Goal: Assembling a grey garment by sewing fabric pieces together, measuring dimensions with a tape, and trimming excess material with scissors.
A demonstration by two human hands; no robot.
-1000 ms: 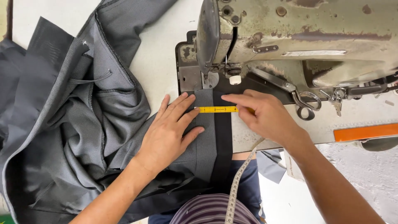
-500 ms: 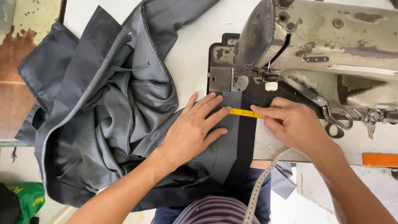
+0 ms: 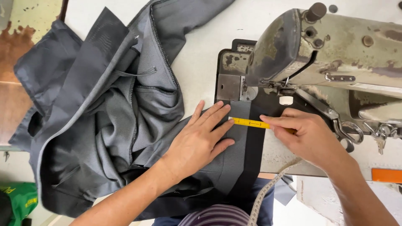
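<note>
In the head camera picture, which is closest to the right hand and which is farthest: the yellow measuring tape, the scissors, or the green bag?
1. The yellow measuring tape: pinched in the fingers of the right hand, stretched leftward over the grey cloth.
2. The scissors: just to the hand's right, on the sewing machine's base.
3. The green bag: far off at the bottom left corner, below the table edge.

Sewing machine (image 3: 335,46): worn, cream-coloured, paint chipped, standing at the upper right.
Desk (image 3: 201,54): white top under the machine.
Scissors (image 3: 349,132): metal, lying beside the machine's base.
Orange strip (image 3: 387,175): at the right edge.
Green bag (image 3: 21,201): lower left corner, below the desk.
</note>
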